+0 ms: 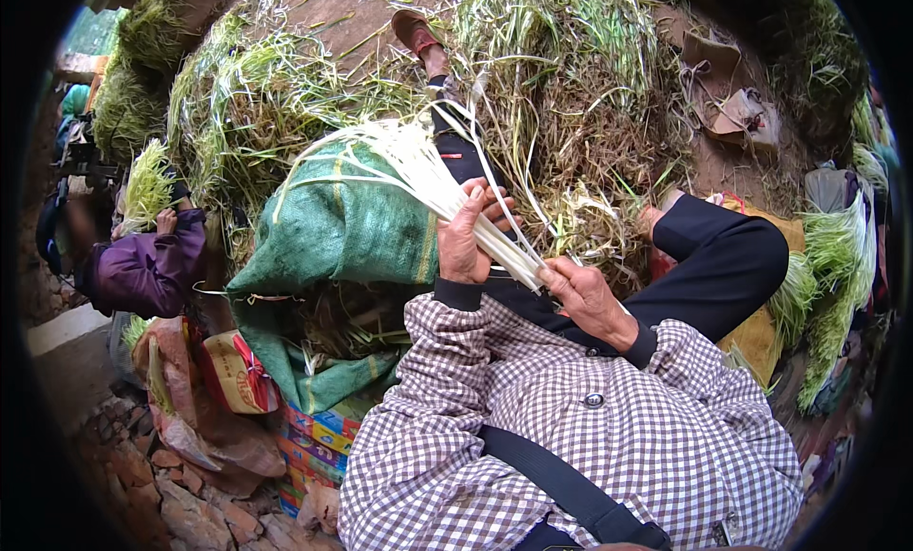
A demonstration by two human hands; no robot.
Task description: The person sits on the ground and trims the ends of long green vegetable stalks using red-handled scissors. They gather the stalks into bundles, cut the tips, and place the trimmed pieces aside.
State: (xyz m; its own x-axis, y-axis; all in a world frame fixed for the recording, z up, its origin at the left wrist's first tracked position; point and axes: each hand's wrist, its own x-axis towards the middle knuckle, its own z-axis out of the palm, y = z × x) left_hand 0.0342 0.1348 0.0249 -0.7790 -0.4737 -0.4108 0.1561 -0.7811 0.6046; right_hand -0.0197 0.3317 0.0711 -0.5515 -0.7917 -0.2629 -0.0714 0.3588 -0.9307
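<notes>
My left hand (467, 234) is closed around a bundle of long pale stalks (421, 166), which look like blanched leafy greens such as garlic chives. The stalks fan out to the upper left, over a green woven sack (342, 223) beside my left leg. At the bundle's lower right end, my right hand (588, 298) pinches stalk ends between thumb and fingers. A few loose stalks stand apart from the bundle and run up past my left hand. The tips of my right fingers are partly hidden.
Heaps of green leaves and dry stems (570, 109) lie in front. At the left, a co-worker in a purple sleeve (153, 269) holds pale greens (148, 187). A pinkish sack (200, 415) and broken bricks (192, 515) lie lower left; more greens (842, 266) are at the right.
</notes>
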